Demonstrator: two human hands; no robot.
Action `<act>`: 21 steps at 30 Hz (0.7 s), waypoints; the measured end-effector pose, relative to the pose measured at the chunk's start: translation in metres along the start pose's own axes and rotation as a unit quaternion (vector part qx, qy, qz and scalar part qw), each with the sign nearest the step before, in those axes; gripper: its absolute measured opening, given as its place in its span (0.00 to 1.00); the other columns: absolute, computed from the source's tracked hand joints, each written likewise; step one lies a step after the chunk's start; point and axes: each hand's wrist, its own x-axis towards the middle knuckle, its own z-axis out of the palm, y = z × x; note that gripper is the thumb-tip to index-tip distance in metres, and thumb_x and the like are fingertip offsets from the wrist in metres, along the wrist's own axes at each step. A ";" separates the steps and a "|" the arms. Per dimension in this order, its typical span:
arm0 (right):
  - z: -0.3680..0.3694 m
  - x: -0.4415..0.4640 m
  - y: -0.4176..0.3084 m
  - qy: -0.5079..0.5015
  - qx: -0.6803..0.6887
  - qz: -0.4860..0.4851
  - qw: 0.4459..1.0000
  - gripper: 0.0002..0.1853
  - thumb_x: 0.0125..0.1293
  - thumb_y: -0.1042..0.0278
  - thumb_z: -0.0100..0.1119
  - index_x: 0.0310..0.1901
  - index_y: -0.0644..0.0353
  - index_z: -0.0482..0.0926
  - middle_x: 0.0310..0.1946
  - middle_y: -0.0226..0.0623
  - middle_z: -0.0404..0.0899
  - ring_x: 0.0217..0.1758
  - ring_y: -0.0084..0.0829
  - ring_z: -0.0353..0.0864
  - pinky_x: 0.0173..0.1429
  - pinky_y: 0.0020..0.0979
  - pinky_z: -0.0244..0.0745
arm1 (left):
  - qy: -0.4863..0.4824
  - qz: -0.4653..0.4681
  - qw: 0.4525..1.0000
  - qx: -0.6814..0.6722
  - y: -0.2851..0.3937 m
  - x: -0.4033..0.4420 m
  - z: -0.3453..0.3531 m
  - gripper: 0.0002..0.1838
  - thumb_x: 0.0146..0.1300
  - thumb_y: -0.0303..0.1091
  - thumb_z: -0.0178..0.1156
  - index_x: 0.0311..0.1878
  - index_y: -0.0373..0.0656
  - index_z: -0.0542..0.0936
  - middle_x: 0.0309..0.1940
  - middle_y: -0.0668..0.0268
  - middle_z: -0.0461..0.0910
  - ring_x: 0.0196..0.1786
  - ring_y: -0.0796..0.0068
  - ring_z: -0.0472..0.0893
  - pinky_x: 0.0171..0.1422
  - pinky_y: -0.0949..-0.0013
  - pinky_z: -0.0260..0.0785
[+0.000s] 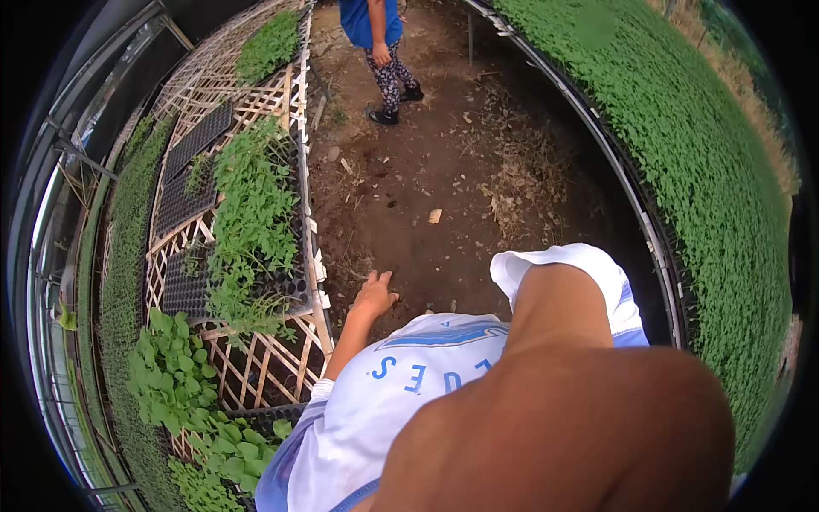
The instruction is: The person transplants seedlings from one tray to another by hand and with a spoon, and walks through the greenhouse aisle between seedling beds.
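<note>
My left hand [373, 294] hangs low over the dirt path beside the bench edge, fingers spread, holding nothing I can see. It is close to a lattice bench [264, 363] that bears dark seedling trays and green plants. My right arm [559, 311] comes out of a white sleeve and rises toward the camera. A large blurred patch of skin fills the lower right. The fingers of my right hand are hidden, so I cannot make out what they touch. A leafy seedling tray [254, 226] stands on the bench, ahead of my left hand.
Another person [369, 26] in a blue top and patterned trousers stands farther up the dirt path [401, 239]. Dense green seedlings [708, 196] cover a long bench on the right, bounded by a metal rail [610, 141]. Dry plant litter [525, 183] lies along the path.
</note>
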 end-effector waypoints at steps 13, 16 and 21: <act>-0.083 0.048 0.099 -0.103 0.457 -0.362 0.806 0.13 0.69 0.82 0.49 0.42 0.65 0.86 0.46 0.43 0.85 0.45 0.37 0.85 0.49 0.32 0.80 | 0.091 -0.160 0.974 -0.136 -0.056 0.007 -0.022 0.33 0.65 0.43 0.64 0.72 0.50 0.68 0.69 0.51 0.65 0.71 0.46 0.68 0.72 0.49 0.66; -0.111 0.048 0.103 -0.175 0.460 -0.296 0.819 0.12 0.71 0.76 0.51 0.40 0.59 0.86 0.46 0.45 0.84 0.44 0.42 0.84 0.51 0.35 0.80 | 0.087 -0.192 0.963 -0.165 -0.036 -0.004 0.001 0.32 0.64 0.43 0.64 0.71 0.50 0.70 0.70 0.51 0.65 0.71 0.44 0.68 0.71 0.49 0.67; -0.158 0.032 0.109 -0.274 0.429 -0.252 0.823 0.10 0.71 0.77 0.53 0.39 0.65 0.86 0.44 0.47 0.85 0.45 0.45 0.86 0.51 0.38 0.82 | 0.166 -0.269 0.923 -0.221 -0.001 -0.014 0.036 0.28 0.64 0.43 0.64 0.67 0.49 0.73 0.68 0.50 0.67 0.68 0.45 0.71 0.69 0.50 0.69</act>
